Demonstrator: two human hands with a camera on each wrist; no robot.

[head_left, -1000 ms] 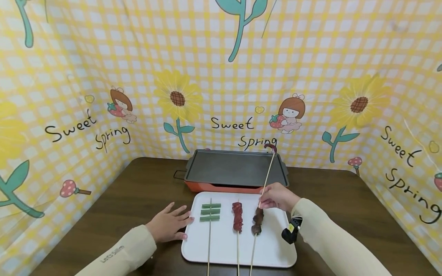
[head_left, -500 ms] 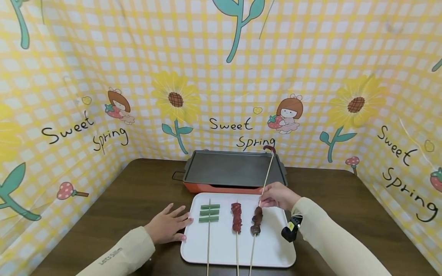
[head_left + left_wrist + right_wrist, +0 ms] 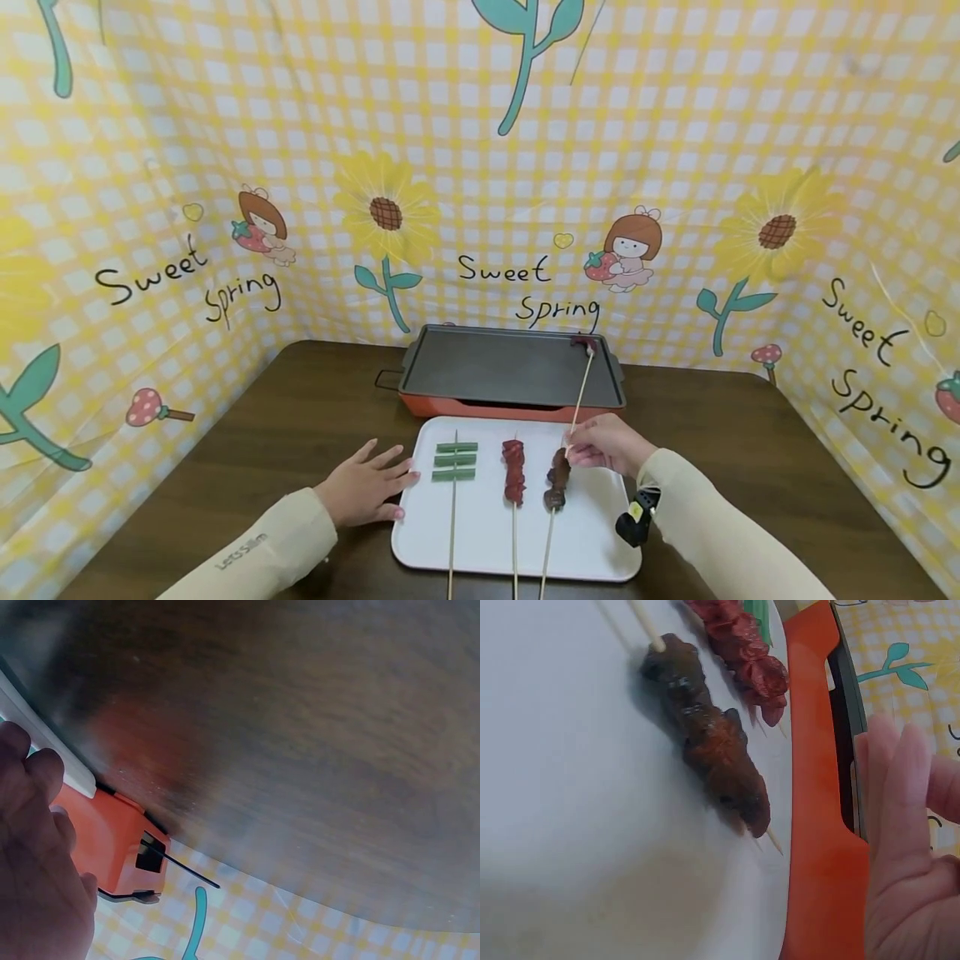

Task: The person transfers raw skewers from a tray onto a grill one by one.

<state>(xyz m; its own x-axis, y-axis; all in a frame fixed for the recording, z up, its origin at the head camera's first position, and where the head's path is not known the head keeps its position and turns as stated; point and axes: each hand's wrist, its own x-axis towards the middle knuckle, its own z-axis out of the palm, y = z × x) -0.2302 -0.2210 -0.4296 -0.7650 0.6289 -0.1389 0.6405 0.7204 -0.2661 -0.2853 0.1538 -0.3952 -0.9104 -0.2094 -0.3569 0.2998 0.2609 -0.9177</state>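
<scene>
Lowered since the earlier frames, along with the right hand (image 3: 611,446), is the pinched skewer (image 3: 582,387), its dark red tip piece (image 3: 587,345) now seen over the griddle's (image 3: 487,358) two o'clock corner.
The pinched skewer is held in a narrow grip between the right hand's thumb and fingers, at two o'clock over the white tray (image 3: 483,542); whether the griddle is touched by the tip piece cannot be told. The tray's edge is touched at nine o'clock by the left hand (image 3: 363,492), its grip wide, fingers spread. Laid on the tray are skewered green strips (image 3: 467,461) at ten o'clock, red meat (image 3: 514,473) at twelve and dark brown meat (image 3: 555,498) at two, just beside the right hand. The griddle, above an orange base (image 3: 438,407), is set at twelve o'clock from the tray on the dark tabletop (image 3: 277,425).
</scene>
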